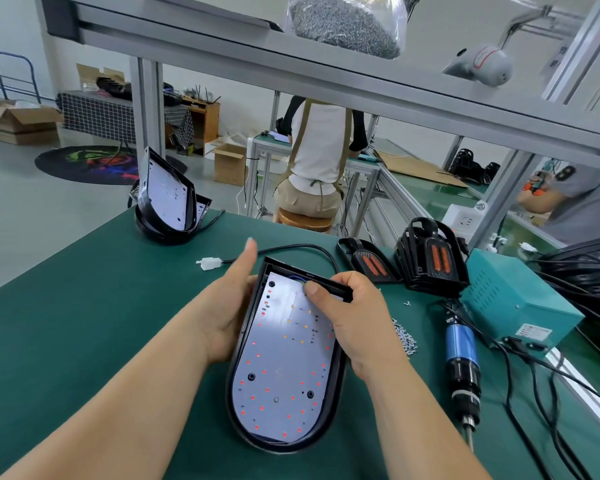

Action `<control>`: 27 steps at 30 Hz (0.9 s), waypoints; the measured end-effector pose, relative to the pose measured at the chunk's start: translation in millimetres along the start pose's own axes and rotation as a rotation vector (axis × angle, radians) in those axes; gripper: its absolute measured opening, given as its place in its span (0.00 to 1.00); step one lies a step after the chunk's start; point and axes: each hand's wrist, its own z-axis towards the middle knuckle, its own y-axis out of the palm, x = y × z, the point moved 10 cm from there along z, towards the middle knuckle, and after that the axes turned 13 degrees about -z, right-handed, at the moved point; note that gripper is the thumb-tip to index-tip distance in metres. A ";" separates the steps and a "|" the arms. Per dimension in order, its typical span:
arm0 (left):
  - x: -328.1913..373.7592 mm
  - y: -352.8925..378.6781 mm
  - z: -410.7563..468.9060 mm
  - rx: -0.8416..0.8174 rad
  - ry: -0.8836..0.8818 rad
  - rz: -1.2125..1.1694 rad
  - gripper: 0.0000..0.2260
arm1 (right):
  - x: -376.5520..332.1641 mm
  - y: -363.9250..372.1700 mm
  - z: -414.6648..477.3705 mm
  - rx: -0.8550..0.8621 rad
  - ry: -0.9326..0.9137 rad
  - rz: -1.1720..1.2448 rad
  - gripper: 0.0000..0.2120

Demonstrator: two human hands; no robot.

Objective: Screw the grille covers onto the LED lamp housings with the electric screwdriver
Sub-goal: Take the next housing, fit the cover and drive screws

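A black LED lamp housing point(284, 362) with a white board of red and amber LEDs lies on the green mat in front of me. My left hand point(229, 306) holds its left edge, thumb raised straight. My right hand point(350, 313) grips the housing's upper right edge, thumb pressed on the board. Black grille covers point(433, 261) with orange inserts stand stacked at the back right; another grille cover point(368, 261) lies beside them. The electric screwdriver point(461, 365) lies on the mat to the right, tip toward me. Loose screws point(406, 337) are scattered between it and my right hand.
More housings point(167, 202) are stacked at the mat's back left. A teal power box point(513, 299) and coiled black cables point(589, 271) sit right. A white connector point(208, 263) ends the housing's cable. A bag of screws point(343, 22) rests on the shelf above. A person sits beyond the bench.
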 end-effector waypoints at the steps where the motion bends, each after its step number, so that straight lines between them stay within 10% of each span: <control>1: -1.1 4.9 -2.7 -0.055 -0.002 0.008 0.24 | 2.1 1.0 -0.1 -0.004 0.012 0.001 0.10; 10: 12.8 -9.7 6.2 0.091 0.167 0.198 0.04 | 9.2 -1.3 -0.2 0.051 0.074 0.060 0.01; 27: 11.3 -20.6 7.8 0.128 0.136 0.168 0.07 | 0.4 -4.8 -0.1 0.117 0.076 -0.013 0.05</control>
